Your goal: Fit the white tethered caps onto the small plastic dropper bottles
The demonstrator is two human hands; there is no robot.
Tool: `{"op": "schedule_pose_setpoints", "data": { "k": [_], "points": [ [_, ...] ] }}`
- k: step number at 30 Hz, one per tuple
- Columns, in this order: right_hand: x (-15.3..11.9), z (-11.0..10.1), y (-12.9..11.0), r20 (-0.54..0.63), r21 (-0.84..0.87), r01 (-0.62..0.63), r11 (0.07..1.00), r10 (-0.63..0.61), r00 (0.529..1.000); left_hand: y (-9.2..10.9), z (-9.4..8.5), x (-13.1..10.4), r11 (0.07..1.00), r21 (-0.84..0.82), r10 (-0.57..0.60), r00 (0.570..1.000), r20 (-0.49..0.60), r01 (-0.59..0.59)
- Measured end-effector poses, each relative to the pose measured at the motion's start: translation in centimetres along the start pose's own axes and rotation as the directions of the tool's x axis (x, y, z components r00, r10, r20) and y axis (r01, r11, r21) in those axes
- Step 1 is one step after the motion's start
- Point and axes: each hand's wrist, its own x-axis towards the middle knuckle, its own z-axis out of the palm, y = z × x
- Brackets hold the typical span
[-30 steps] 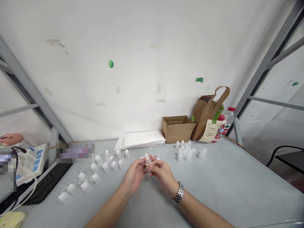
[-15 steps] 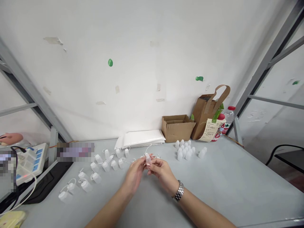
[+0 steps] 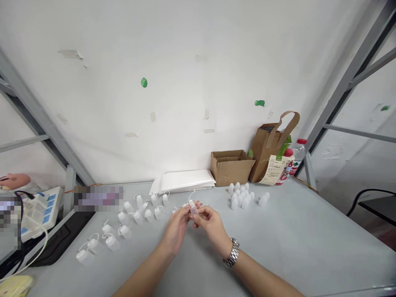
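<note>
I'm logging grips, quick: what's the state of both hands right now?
Left hand: partly curled beside the small translucent plastic bottle; whether it grips cannot be told.
Right hand: closed, holding that bottle.

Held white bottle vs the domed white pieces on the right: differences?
Support: the white bottle is held between the left hand and right hand; the domed white pieces sit on the table.
Strap: a thin strap rises from the white bottle's top; none shows on the domed white pieces.
Grouping: the white bottle is held singly; the domed white pieces mostly cluster.
Shared: both are small and whitish.
</note>
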Motion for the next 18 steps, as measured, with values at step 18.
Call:
{"op": "schedule_pose_setpoints", "data": {
  "k": [18],
  "points": [
    [-0.29,0.13,0.34,0.064,0.0,0.077,0.997,-0.077,0.995,0.27,0.15,-0.05,1.0,0.012,-0.01,1.0,-0.014,0.011]
  ]
}}
